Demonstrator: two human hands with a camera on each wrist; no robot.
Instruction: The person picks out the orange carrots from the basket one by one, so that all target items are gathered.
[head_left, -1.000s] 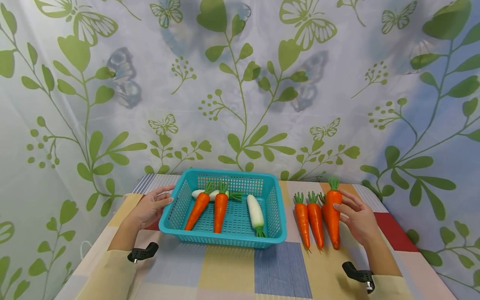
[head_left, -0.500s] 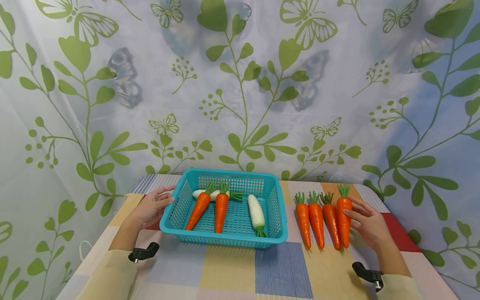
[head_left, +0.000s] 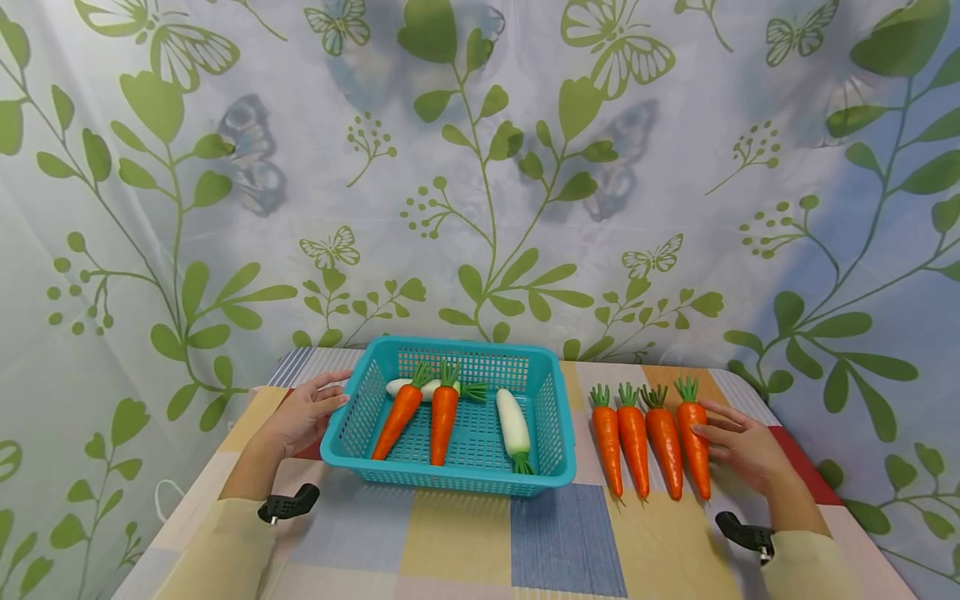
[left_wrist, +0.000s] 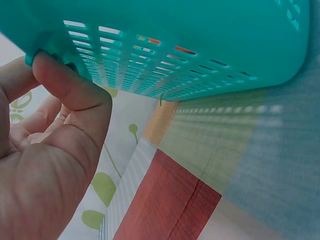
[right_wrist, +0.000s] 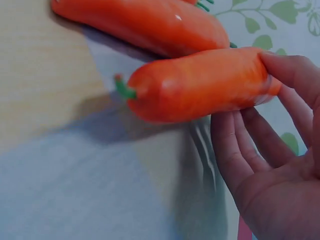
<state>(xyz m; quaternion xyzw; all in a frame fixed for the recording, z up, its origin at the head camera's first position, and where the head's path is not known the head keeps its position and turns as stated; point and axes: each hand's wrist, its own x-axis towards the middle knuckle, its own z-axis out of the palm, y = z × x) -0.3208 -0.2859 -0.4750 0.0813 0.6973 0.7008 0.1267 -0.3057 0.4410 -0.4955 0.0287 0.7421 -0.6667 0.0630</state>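
Observation:
My left hand [head_left: 306,415] pinches the rim of a turquoise plastic basket [head_left: 450,479] at its left side. In the left wrist view the thumb [left_wrist: 75,95] presses against the basket rim, while the other fingers are partly hidden. Inside the basket lie two orange carrots [head_left: 444,421], a white radish [head_left: 513,421] and another white radish [head_left: 474,390] partly behind the carrots. My right hand [head_left: 742,442] holds a carrot [head_left: 693,442] at the right end of a row. The right wrist view shows this carrot [right_wrist: 200,87] between thumb and fingers, slightly tilted.
Beside the held carrot, three more carrots [head_left: 633,446] lie side by side on the patchwork tablecloth [head_left: 457,542], green tops away from me. A leaf-patterned curtain [head_left: 480,167] hangs behind the table.
My right hand has carried its carrot rightward from over the third carrot and lowered it to the row's right end. The left hand has stayed at the basket rim.

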